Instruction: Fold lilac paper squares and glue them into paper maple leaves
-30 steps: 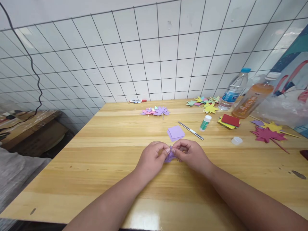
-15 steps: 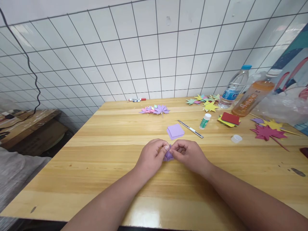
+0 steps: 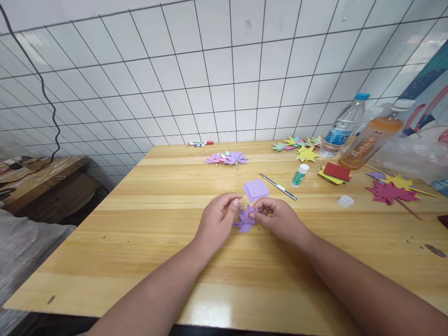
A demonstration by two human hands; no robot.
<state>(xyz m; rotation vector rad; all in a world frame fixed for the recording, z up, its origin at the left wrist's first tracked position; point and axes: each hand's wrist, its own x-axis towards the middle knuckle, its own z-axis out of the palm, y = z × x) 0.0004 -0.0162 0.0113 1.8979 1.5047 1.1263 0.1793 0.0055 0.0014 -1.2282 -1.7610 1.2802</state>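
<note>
A folded purple paper maple leaf with pointed lobes is between my two hands, just above or on the wooden table. My right hand pinches its right side between thumb and fingers. On the other side, my left hand is curved beside the leaf, thumb and index tips slightly apart and nothing visible between them; its lower fingers are partly hidden. Just beyond the hands lie square purple paper sheets. A slim utility knife rests diagonally to their right, near an upright glue stick.
Paper leaves lie in a pink-purple pile and a yellow-green pile. On the right are a water bottle, an orange drink bottle, red and yellow paper squares, a white cap and a dark red leaf. Markers lie by the wall.
My left fingers have come away from the leaf and spread slightly. The purple leaf now shows more of its lobes, still pinched by my right hand. The view has shifted slightly.
</note>
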